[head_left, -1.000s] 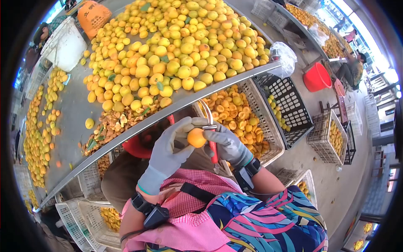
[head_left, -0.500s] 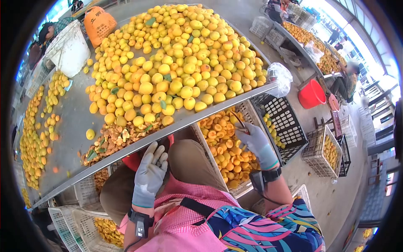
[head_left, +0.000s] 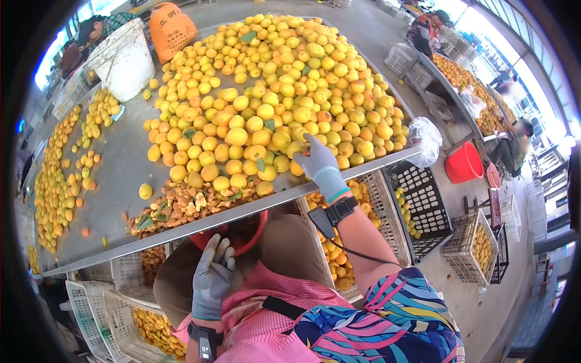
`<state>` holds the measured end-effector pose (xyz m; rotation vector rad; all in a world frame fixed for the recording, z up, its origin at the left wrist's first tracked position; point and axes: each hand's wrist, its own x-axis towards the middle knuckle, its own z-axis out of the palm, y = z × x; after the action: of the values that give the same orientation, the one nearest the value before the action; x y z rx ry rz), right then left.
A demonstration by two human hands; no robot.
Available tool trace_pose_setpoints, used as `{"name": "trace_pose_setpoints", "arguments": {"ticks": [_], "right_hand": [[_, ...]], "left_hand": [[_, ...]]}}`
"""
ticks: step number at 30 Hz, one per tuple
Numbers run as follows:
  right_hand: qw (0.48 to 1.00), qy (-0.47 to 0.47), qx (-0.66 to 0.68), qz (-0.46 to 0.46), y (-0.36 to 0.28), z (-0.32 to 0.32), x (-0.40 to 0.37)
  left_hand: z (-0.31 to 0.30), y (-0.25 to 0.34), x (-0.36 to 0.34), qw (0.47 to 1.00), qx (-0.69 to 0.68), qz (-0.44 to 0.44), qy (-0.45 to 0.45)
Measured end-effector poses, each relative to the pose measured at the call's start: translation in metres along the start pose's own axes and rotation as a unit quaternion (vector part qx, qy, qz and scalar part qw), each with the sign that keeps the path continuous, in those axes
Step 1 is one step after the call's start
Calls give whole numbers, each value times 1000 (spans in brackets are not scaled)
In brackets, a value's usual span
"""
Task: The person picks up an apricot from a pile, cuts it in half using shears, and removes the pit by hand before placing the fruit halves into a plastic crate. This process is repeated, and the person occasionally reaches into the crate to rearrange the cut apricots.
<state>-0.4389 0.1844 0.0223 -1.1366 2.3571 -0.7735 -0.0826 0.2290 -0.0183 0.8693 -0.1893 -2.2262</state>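
My right hand [head_left: 318, 162], in a grey glove, reaches onto the near edge of a large heap of yellow apricots [head_left: 242, 112]. Its thumb and forefinger are bent against the fruit; a small red spot shows by them, but what the hand grips is hidden. No knife blade is visible now. My left hand [head_left: 213, 275], gloved too, hovers by a red basin [head_left: 251, 239] at my lap, fingers loosely curled and apart, with nothing seen in it. Below my right forearm stands a crate of halved apricots [head_left: 339, 257].
A metal table [head_left: 130, 175] bears the fruit, with a heap of apricot scraps [head_left: 181, 202] near its edge. A white bucket [head_left: 124, 60] and an orange sack [head_left: 172, 30] stand behind. A black crate [head_left: 420, 206] and a red bucket [head_left: 464, 162] are at right. Other people sit farther off.
My right hand, which held a thin curved knife over the halved apricots, has moved up and left onto the heap. My left fingers have curled a little. The view has shifted slightly.
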Motion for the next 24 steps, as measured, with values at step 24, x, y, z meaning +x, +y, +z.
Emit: {"name": "trace_pose_setpoints", "arguments": {"ticks": [24], "right_hand": [[985,-48,-161,-31,-6,9,-3]], "left_hand": [[-10,-11,7,999,-37,-14,-4]]}}
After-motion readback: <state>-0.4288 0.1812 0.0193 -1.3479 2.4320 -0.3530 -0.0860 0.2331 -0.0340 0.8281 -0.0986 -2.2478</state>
